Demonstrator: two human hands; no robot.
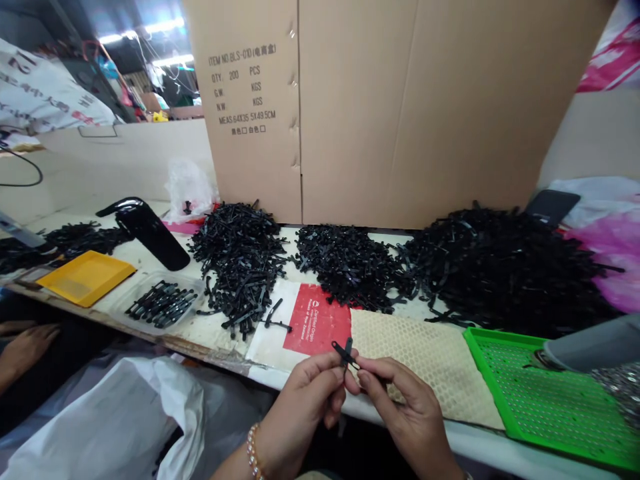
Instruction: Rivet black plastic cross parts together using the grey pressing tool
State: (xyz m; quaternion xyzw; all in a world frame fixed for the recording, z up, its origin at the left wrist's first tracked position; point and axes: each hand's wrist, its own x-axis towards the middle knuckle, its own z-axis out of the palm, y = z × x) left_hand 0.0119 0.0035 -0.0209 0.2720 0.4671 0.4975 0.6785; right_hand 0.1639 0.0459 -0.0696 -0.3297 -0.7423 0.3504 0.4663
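Small black parts [343, 353] are pinched between both hands at the front edge of the table; two of them cross each other. My left hand [313, 393], with a beaded bracelet at the wrist, has its thumb and fingers closed on one. My right hand [407, 407] pinches the other from the right side. Just beyond the hands lies a red printed sheet [320, 320], with a few loose black parts [277, 325] at its left. Behind it stand a middle heap [347, 263] and a left heap [240, 260] of such parts.
A larger black heap [505, 267] lies at the right, behind a green tray [483, 373]. At the left are a clear container [120, 313] of black parts, a yellow tray [87, 277] and a black curved object [155, 233]. A cardboard sheet [360, 113] stands behind. Another person's hand [25, 350] shows far left.
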